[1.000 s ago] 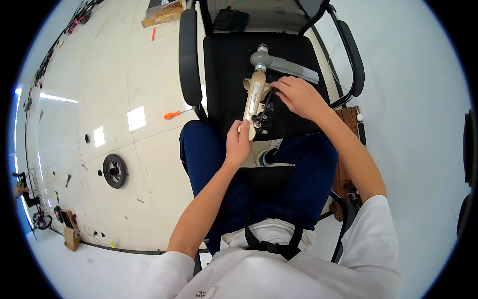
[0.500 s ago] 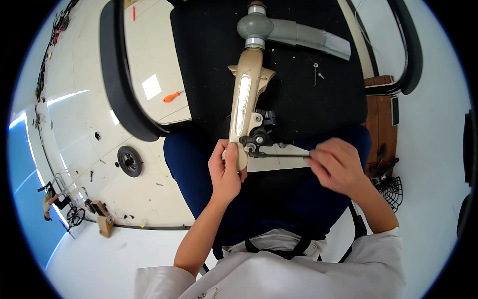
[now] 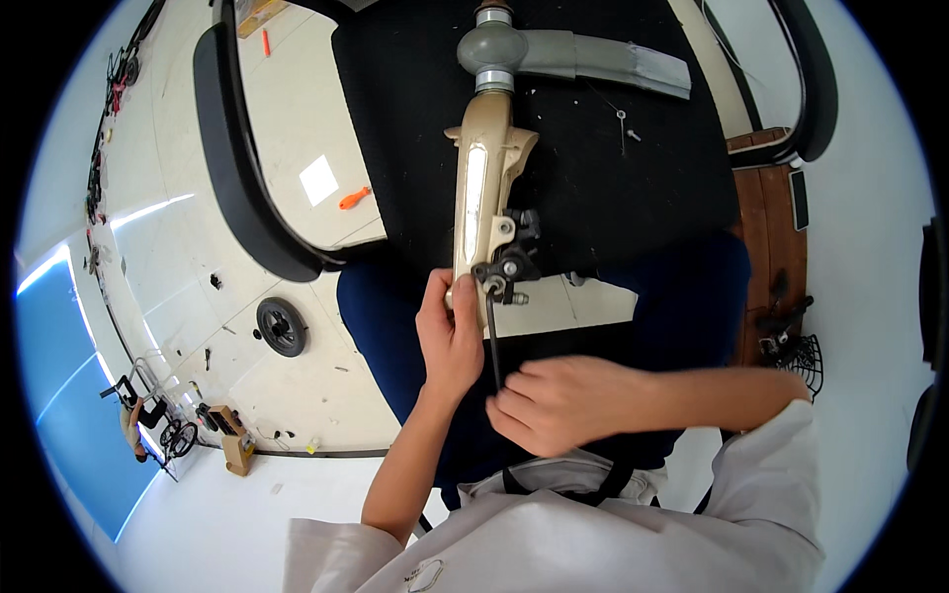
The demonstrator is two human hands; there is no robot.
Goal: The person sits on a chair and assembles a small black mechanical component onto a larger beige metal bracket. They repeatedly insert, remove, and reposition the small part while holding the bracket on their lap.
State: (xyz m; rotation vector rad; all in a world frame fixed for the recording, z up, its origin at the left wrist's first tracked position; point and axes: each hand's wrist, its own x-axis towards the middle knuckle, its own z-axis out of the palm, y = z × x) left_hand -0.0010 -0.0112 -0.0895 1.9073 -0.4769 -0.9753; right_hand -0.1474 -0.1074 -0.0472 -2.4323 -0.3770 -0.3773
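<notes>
A beige fork (image 3: pixel 478 188) with a pale strip along it lies on the black chair seat, pointing toward me. My left hand (image 3: pixel 452 341) is closed round its near end. Beside those fingers, a black brake caliper (image 3: pixel 512 265) sits on the fork's right side. A dark hex key (image 3: pixel 496 346) reaches from a bolt at the caliper down toward my lap. My right hand (image 3: pixel 559 403) grips the near end of the key. At the fork's far end is a grey curved tube (image 3: pixel 603 61) with a rounded joint.
Small metal parts (image 3: pixel 629 128) lie on the chair seat. Black armrests (image 3: pixel 232 158) flank it. On the floor to the left are an orange screwdriver (image 3: pixel 354 198), a small wheel (image 3: pixel 282 326) and a cardboard box (image 3: pixel 237 453). A person (image 3: pixel 133 430) is at the far left.
My right hand has swung the hex key from pointing right to pointing toward me, moving left and nearer. My left hand keeps its hold on the fork.
</notes>
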